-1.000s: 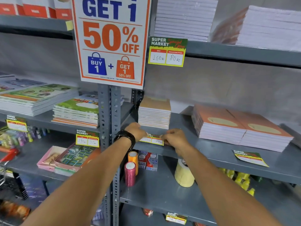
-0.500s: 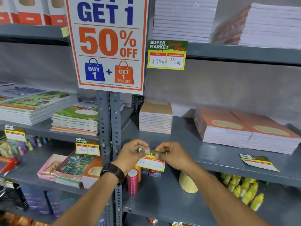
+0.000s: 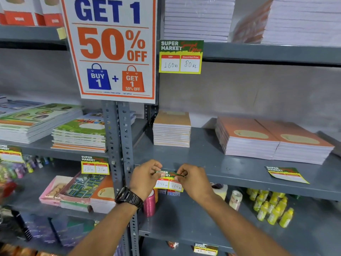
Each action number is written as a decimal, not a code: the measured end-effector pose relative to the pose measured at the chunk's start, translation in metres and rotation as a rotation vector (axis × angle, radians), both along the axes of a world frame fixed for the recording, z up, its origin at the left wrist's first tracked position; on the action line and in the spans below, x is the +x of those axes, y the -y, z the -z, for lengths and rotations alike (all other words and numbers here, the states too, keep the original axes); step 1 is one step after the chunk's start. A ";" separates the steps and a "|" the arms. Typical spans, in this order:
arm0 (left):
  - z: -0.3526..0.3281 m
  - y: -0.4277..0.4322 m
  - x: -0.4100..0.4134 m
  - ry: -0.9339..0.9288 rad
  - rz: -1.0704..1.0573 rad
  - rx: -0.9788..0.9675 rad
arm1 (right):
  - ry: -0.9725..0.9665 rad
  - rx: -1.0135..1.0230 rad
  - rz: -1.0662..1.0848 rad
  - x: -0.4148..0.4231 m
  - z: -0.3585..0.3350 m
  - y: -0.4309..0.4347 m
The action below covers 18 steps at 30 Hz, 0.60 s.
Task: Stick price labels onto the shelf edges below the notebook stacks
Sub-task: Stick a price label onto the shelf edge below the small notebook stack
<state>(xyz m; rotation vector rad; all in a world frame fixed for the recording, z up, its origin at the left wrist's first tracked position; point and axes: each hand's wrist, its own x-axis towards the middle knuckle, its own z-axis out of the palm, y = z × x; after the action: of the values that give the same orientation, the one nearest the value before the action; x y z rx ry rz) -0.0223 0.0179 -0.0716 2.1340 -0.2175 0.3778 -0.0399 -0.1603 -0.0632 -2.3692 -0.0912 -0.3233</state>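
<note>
A green, yellow and white price label [image 3: 168,183] hangs at the grey shelf edge [image 3: 239,181] below a small stack of tan notebooks [image 3: 172,129]. My left hand [image 3: 145,179] pinches its upper left corner and my right hand [image 3: 193,180] pinches its upper right corner; the top strip is folded back between my fingers. A second label [image 3: 287,174] lies flat on the shelf in front of a double stack of orange notebooks [image 3: 273,140].
A large 50% off poster [image 3: 112,48] hangs on the perforated upright [image 3: 120,145]. Labels are fixed on the upper shelf edge [image 3: 180,57] and the left shelf edge [image 3: 95,165]. Below sit thread spools [image 3: 149,204], tape rolls [image 3: 220,190] and yellow bottles [image 3: 271,207].
Both hands lifted the label off the shelf top and swung it down so it hangs in front of the shelf edge. The camera moved closer.
</note>
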 end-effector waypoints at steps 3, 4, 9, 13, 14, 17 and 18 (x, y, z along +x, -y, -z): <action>0.000 0.000 0.002 -0.002 -0.007 0.015 | -0.004 -0.013 0.013 0.000 0.000 0.000; 0.000 0.000 0.002 0.002 -0.009 0.024 | 0.000 -0.021 0.016 0.000 0.000 0.000; 0.003 -0.001 0.006 0.035 -0.022 0.073 | 0.046 -0.089 0.047 0.000 0.002 -0.003; 0.006 0.000 0.009 0.083 -0.039 0.147 | 0.086 -0.173 0.079 -0.002 0.000 -0.006; 0.006 0.000 0.010 0.107 -0.039 0.169 | 0.093 -0.202 0.085 -0.003 -0.001 -0.007; 0.006 0.002 0.012 0.156 -0.029 0.222 | 0.097 -0.303 0.115 -0.003 -0.005 -0.005; 0.005 0.002 0.012 0.163 -0.029 0.236 | 0.101 -0.328 0.123 -0.003 -0.006 -0.004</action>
<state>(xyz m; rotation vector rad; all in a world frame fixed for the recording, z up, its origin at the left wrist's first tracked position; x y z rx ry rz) -0.0099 0.0159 -0.0766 2.3411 -0.3397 0.5679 -0.0427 -0.1566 -0.0568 -2.6883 -0.0488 -0.5206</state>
